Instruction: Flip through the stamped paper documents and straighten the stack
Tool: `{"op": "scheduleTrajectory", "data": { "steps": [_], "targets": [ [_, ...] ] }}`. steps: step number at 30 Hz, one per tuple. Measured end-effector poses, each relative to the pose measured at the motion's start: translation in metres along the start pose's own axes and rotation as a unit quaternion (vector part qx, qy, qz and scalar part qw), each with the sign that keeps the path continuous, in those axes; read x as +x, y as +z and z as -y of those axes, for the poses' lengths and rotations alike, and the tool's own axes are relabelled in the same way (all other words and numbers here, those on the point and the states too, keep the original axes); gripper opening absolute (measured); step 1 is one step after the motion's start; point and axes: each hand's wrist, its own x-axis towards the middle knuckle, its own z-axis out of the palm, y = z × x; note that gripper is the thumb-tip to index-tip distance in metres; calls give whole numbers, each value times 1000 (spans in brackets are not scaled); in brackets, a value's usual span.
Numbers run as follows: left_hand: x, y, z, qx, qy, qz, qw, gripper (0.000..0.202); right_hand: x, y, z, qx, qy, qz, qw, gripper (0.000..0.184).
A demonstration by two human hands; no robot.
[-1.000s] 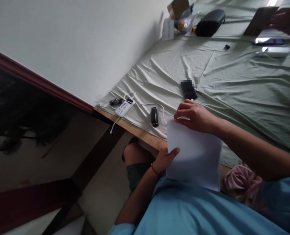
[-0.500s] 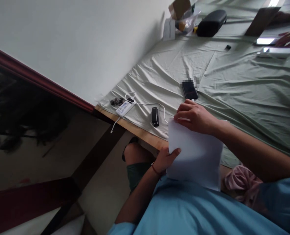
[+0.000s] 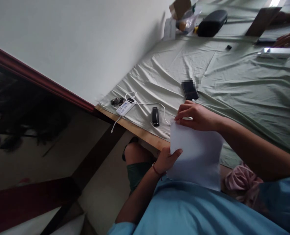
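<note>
White paper, perhaps several sheets, lies across my lap against the blue shirt. My left hand grips its left edge, thumb on top and the fingers hidden beneath. At the far left corner, my right hand pinches the paper's top edge between thumb and fingers. Just beyond that hand is a dark phone with a white cable plugged into it. A black stapler-like object rests on the cloth, left of the right hand.
A white power strip with cords sits near the wooden edge. Farther back are a black case, a plastic bag and a white device. Another person's hand shows at the far right. A wall stands left.
The paper's left edge and both my hands have shifted slightly right. The lit screen near the other person's hand has gone dark.
</note>
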Motion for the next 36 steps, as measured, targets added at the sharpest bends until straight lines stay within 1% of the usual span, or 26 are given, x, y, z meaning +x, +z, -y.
{"op": "scheduleTrajectory", "data": {
  "steps": [5,10,12,19,24,25,28,30,33,36],
  "targets": [
    [-2,1,0,-37,-2,8,999,48,0,-4,-1,-19,1,3,1000,24],
    [-3,1,0,-8,18,11,1000,48,0,-4,0,-42,5,0,999,27],
    [-3,2,1,-12,26,11,1000,48,0,-4,1,-45,6,0,999,28],
    [-5,7,-2,-15,24,3,1000,53,-1,-4,6,-42,5,2,999,28],
    [-5,7,-4,-26,22,10,999,55,-3,1,8,-86,31,-27,995,27],
    [-5,7,-4,-24,22,11,999,55,-3,1,8,-93,39,-22,995,29],
    [-5,8,-4,-19,21,10,1000,56,-3,2,10,-69,66,54,994,34],
    [-7,9,-2,-36,19,10,999,56,-3,0,11,-47,84,82,992,35],
    [-13,11,7,-72,11,24,997,59,-1,-4,11,-53,93,49,993,34],
    [-23,11,19,-57,-28,28,998,69,3,-5,11,-83,87,25,992,35]
  ]
}}
